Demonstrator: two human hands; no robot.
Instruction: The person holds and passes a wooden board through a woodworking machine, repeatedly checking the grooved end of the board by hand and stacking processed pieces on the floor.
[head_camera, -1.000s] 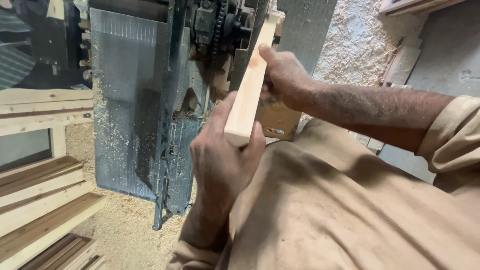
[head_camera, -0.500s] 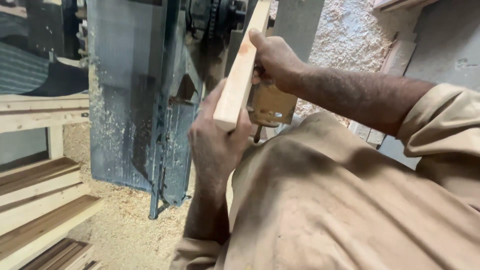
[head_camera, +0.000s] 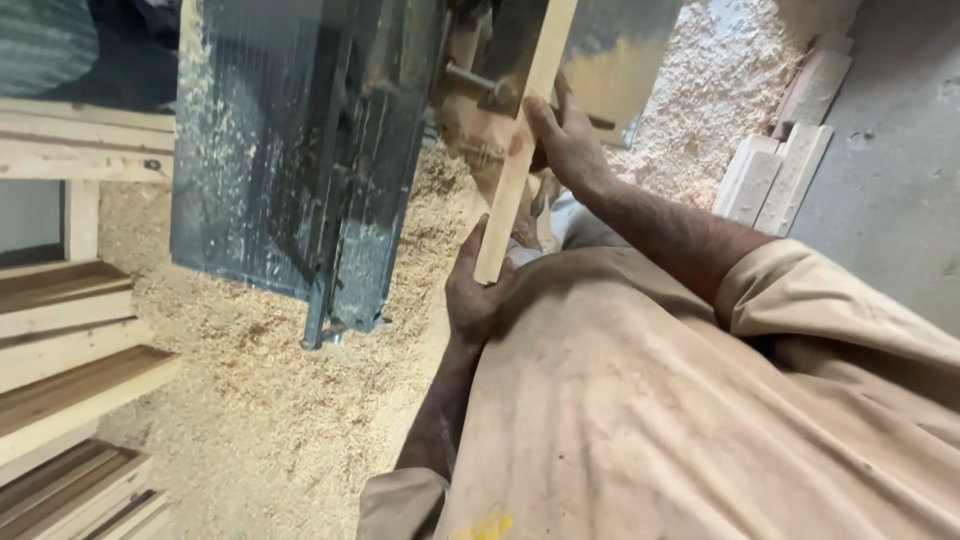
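The grey machine (head_camera: 300, 170) fills the upper left of the frame, sawdust (head_camera: 250, 400) below it. The wooden strip (head_camera: 520, 150), upper centre, has slid further up and away since a second ago. The right hand (head_camera: 565, 140) now grasps its middle; the left hand (head_camera: 475, 290) clasps its lower end. No containers show.

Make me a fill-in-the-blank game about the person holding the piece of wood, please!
1. Both hands hold one long wooden ____.
2. The left hand grips the strip's ____ end, nearest the person's body.
3. The floor beside the grey machine is covered with ____.
4. The person's shirt is coloured ____.

Missing words: strip; lower; sawdust; tan
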